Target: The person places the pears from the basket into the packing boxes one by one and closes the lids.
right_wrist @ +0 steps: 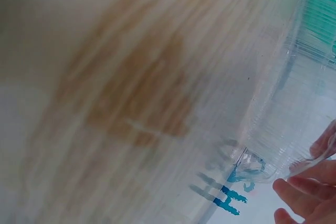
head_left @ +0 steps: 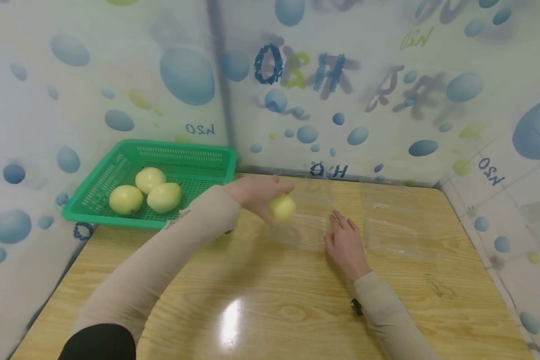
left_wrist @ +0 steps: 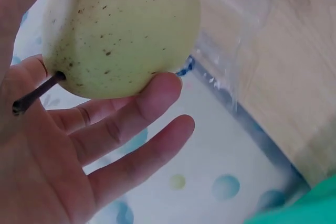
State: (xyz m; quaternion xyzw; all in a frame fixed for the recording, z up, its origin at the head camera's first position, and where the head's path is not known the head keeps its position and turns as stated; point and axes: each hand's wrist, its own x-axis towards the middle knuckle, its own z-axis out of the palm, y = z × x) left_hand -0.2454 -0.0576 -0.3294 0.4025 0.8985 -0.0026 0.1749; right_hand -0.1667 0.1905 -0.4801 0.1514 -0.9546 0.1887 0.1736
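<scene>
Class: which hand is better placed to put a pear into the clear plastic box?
Left. The left hand already grips a pear over the clear plastic box; the right hand steadies it.

4 pears show in all: 3 pears (head_left: 146,192) lie in the 1 green basket (head_left: 117,165), and 1 pear (head_left: 282,208) sits in the left hand (head_left: 256,192). 2 hands are in view, the other being the right hand (head_left: 345,245). 1 clear plastic container (head_left: 387,220) lies open on the 1 wooden bench (head_left: 274,300), showing 2 halves.
</scene>
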